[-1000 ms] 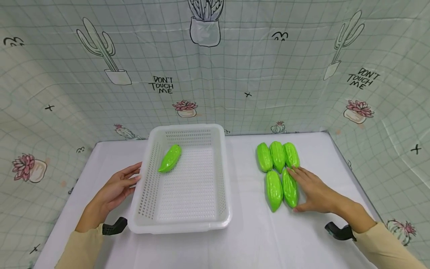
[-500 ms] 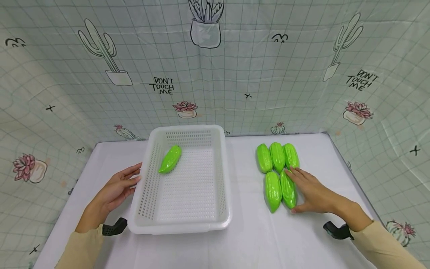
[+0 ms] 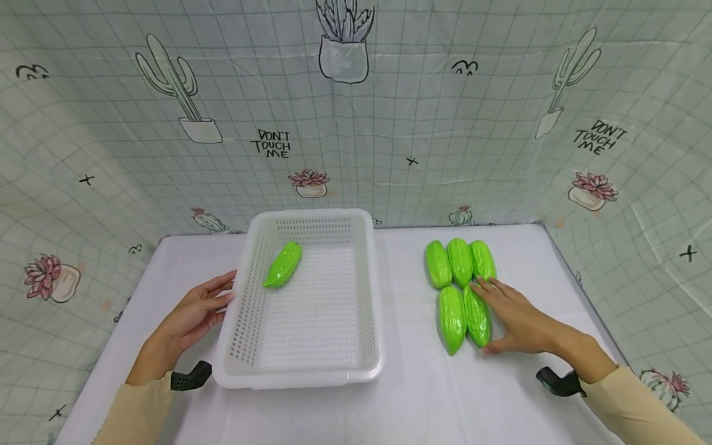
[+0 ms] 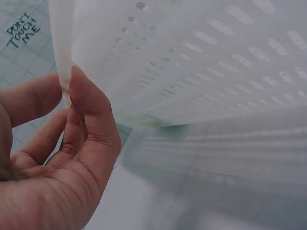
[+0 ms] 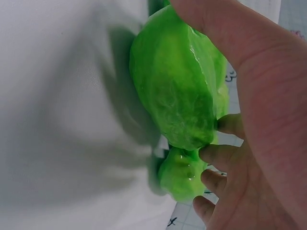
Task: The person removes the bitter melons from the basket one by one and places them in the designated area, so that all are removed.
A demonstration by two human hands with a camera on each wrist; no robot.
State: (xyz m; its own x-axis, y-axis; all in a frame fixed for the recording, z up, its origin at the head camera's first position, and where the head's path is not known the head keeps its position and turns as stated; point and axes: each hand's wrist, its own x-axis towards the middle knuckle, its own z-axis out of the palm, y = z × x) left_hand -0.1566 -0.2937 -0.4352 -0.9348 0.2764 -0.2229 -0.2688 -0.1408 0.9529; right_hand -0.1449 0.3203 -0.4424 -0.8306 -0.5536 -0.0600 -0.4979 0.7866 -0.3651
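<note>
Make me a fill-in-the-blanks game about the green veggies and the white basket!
1. The white basket holds ____ green gourd.
2. Outside the basket, ____ green gourds lie on the table.
3. The right hand touches the front gourd on the ____ side of the front pair.
4. The left hand touches the basket's ____ wall.

Missing words: one; five; right; left

Six gourds (image 3: 460,262), one basket (image 3: 371,290).
</note>
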